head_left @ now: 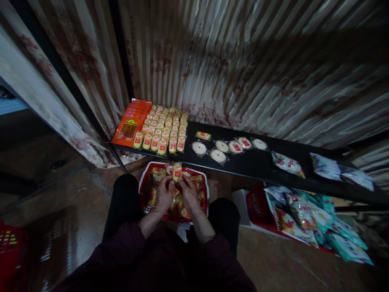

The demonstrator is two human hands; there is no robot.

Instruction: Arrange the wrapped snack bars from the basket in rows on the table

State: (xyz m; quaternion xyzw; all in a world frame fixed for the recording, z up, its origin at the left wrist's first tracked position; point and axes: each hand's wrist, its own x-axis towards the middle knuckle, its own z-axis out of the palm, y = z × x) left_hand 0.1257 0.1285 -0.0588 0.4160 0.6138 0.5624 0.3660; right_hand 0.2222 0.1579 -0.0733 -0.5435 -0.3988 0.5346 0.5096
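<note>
shop-like nook: packaged cakes [162, 145] in rows on black shelf [251, 161]

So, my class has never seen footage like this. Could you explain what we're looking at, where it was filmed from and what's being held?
There is no machine here: a person works with two bare hands. The single picture comes from a camera worn on that person's head, looking forward and down, so we see their own knees at either side of a red basket.

Above the basket, the left hand and right hand hold up a small wrapped snack between them. More wrapped pieces lie in the basket.

Beyond it runs a black shelf. From left to right it bears an orange packet, rows of similar small yellow packets, a few round white packets and some larger bags.
</note>
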